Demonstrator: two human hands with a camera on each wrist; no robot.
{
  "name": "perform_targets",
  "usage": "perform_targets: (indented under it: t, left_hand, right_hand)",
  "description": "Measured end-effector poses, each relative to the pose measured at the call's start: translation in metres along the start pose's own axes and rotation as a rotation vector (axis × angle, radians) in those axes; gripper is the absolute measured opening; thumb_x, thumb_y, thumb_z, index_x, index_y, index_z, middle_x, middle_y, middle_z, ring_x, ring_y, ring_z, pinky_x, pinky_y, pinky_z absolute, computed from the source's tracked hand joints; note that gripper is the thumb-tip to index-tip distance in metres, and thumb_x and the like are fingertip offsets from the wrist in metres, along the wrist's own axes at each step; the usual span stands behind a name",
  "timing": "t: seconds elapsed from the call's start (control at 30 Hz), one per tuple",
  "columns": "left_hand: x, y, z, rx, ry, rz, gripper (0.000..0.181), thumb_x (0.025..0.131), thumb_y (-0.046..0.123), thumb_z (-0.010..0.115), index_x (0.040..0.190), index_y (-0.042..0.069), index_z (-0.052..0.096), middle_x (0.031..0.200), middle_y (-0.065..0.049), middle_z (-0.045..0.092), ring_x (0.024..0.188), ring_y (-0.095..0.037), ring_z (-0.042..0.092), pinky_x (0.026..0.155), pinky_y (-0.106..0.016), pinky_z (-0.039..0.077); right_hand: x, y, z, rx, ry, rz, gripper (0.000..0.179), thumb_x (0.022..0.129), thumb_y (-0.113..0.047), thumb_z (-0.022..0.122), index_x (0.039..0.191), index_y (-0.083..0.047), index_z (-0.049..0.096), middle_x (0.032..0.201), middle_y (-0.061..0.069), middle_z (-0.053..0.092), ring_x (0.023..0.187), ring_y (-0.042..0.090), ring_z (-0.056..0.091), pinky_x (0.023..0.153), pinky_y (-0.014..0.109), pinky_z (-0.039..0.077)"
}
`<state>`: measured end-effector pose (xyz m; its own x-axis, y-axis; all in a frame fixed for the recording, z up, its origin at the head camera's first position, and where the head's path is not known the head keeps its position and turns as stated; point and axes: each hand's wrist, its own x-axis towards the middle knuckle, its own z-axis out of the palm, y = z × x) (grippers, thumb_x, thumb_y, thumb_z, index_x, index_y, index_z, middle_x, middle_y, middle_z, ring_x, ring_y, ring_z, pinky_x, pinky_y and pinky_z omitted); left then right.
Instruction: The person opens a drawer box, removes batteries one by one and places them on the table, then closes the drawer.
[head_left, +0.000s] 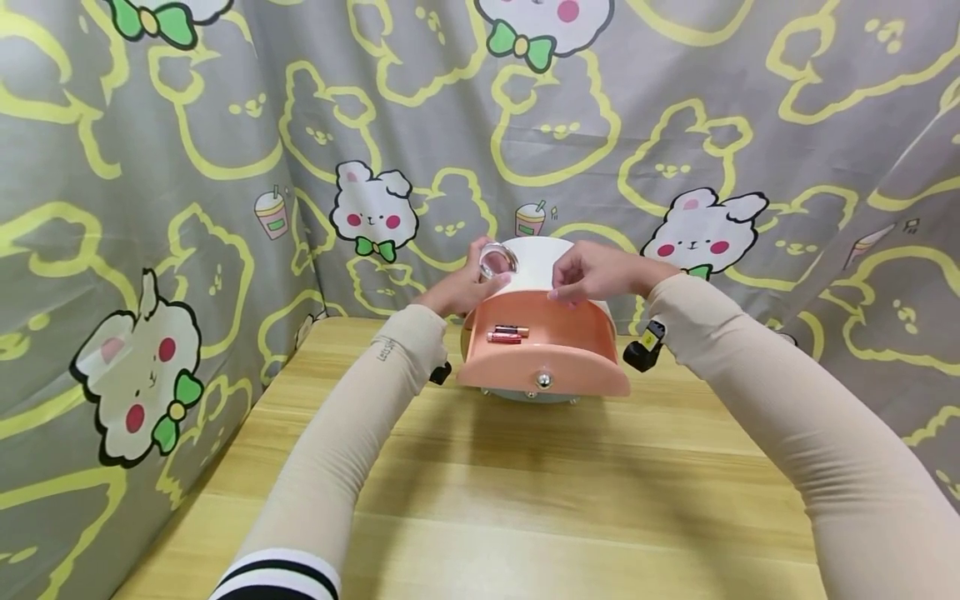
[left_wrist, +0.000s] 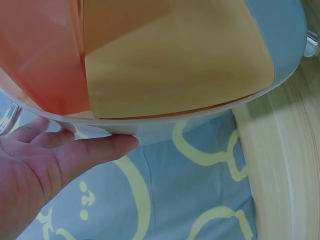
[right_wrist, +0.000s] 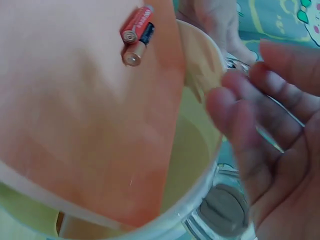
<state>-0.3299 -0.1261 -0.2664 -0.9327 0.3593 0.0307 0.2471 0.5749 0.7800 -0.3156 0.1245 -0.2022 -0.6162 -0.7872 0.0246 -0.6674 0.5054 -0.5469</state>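
A rounded storage box with a white top (head_left: 536, 257) has its peach drawer (head_left: 547, 367) pulled out, a silver knob on the front. Inside the drawer lie two small batteries side by side, a red battery (right_wrist: 136, 25) and a black-and-copper battery (right_wrist: 137, 47). My left hand (head_left: 468, 279) rests on the upper left of the box, beside a shiny silver ring (head_left: 498, 261). In the left wrist view its extended thumb touches the box's outer wall. Above the drawer's back edge, my right hand (head_left: 596, 271) has loosely bent fingers with nothing between them.
The box stands on a wooden table (head_left: 525, 500) near a grey curtain (head_left: 450, 125) with rabbit and yellow bear prints. Below the peach drawer is a yellow front (left_wrist: 175, 65), then a blue section (left_wrist: 287, 40). Small silver feet show beneath the box.
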Motion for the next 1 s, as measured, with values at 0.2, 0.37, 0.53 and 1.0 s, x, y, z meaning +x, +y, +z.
perform_targets:
  t: [0.2,0.37,0.53,1.0]
  left_hand:
    - [0.001,0.000,0.001,0.005,0.009,0.005,0.083,0.096,0.046,0.054,0.149,0.031,-0.007,0.117,-0.025,0.053,0.108,-0.035,0.056,0.095,-0.046,0.045]
    - [0.001,0.000,0.001,0.008,0.028,0.009,0.083,0.096,0.046,0.055,0.150,0.030,-0.006,0.127,-0.028,0.050,0.115,-0.037,0.053,0.102,-0.048,0.039]
    - [-0.002,0.002,0.002,0.010,0.036,0.001,0.083,0.097,0.044,0.055,0.151,0.029,-0.007,0.130,-0.027,0.049,0.118,-0.038,0.051,0.105,-0.049,0.036]
    - [0.001,-0.001,0.003,0.034,0.032,0.019,0.083,0.096,0.046,0.055,0.150,0.028,-0.006,0.111,-0.022,0.056,0.105,-0.033,0.057,0.098,-0.046,0.043]
  right_hand:
    - [0.011,-0.005,0.000,-0.021,-0.157,0.066,0.019,0.090,-0.005,0.067,0.107,0.001,0.071,0.099,0.014,0.071,0.092,0.023,0.067,0.083,0.035,0.054]
    - [0.019,-0.009,-0.003,-0.015,-0.283,0.029,0.029,0.093,-0.002,0.062,0.121,0.004,0.064,0.116,0.017,0.067,0.109,0.026,0.063,0.095,0.039,0.048]
    - [0.023,-0.012,-0.003,0.015,-0.391,0.042,0.033,0.096,-0.001,0.057,0.129,0.002,0.060,0.126,0.016,0.062,0.117,0.026,0.058,0.101,0.040,0.043]
    - [0.029,-0.013,0.009,-0.004,-0.624,0.158,0.043,0.101,-0.002,0.042,0.144,-0.007,0.047,0.145,0.007,0.046,0.134,0.025,0.038,0.112,0.042,0.028]
